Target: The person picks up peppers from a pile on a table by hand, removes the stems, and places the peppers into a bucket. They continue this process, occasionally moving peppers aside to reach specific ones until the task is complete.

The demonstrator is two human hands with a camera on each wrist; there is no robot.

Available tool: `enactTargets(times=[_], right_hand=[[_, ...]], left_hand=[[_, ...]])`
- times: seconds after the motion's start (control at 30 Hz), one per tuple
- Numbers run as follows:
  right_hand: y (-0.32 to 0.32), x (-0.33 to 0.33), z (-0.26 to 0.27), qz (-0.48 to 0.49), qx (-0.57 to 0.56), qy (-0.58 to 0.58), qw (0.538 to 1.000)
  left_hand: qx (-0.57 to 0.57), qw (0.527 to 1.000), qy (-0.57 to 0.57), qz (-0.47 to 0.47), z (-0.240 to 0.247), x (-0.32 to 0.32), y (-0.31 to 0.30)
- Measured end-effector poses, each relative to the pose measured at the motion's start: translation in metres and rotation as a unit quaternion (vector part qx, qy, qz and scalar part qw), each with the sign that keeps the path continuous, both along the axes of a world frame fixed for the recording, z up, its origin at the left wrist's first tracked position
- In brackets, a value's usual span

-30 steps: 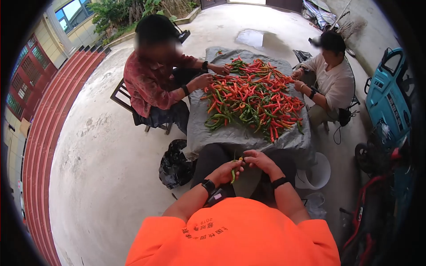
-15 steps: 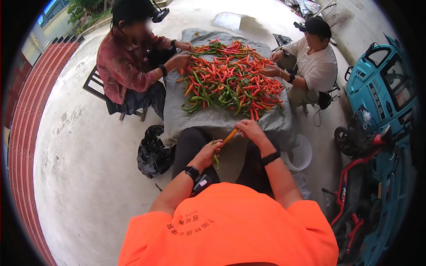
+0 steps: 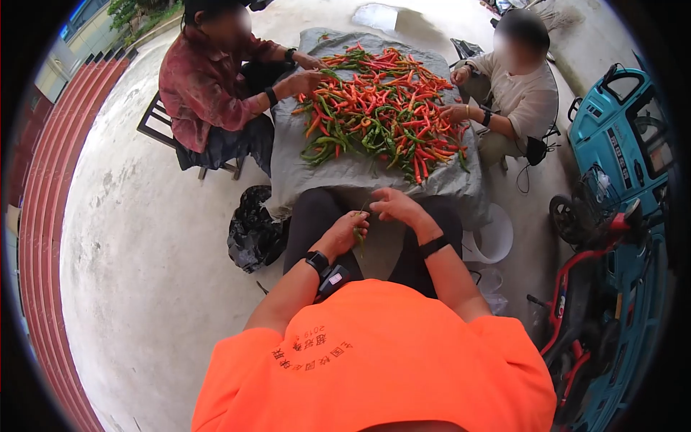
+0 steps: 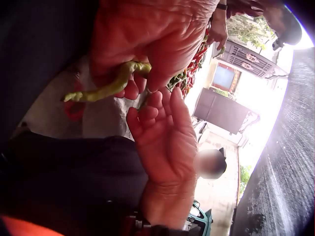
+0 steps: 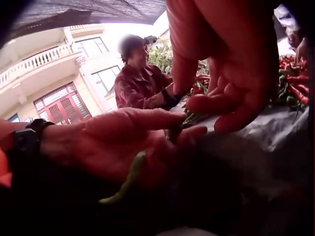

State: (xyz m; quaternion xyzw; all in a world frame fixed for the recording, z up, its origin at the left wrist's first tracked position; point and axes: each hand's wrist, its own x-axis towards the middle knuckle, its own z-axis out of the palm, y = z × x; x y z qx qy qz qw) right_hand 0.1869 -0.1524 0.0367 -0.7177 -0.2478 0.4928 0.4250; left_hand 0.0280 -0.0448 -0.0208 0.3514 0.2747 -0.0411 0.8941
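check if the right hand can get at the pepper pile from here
Probably yes. The right hand is just short of the grey cloth, and only bare cloth lies between it and the pepper pile; nothing blocks a forward reach.

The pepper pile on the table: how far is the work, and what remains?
Done: cannot tell; no finished heap shows. In hand: the left hand holds one green pepper, the right hand at its end. Remaining: the large pepper pile on the table.
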Motion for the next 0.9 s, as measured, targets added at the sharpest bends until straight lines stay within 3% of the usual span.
enactTargets(times=[0.1, 0.23, 0.33, 0.63, 0.73, 0.9], right_hand=[[-0.002, -0.026, -0.015, -0.066, 0.030, 0.119, 0.990], [-0.005, -0.019, -0.039, -0.062, 0.050, 0.016, 0.997], [-0.009, -0.016, -0.037, -0.057, 0.015, 0.011, 0.998], [-0.008, -0.016, -0.026, -0.091, 0.047, 0.073, 0.992], [0.000, 0.004, -0.008, -0.135, 0.089, 0.049, 0.986], [0.014, 0.069, 0.046, -0.212, 0.263, -0.062, 0.939]], left_hand=[[0.041, 0.998, -0.012, -0.053, -0.011, 0.006, -0.002], [0.077, 0.991, -0.004, -0.114, -0.007, 0.006, -0.004], [0.069, 0.991, 0.011, -0.113, -0.009, 0.007, -0.004], [0.060, 0.993, 0.031, -0.097, -0.010, 0.004, -0.005], [0.054, 0.992, 0.050, -0.107, -0.006, 0.006, -0.002], [0.035, 0.994, 0.027, -0.099, 0.016, 0.004, -0.005]])
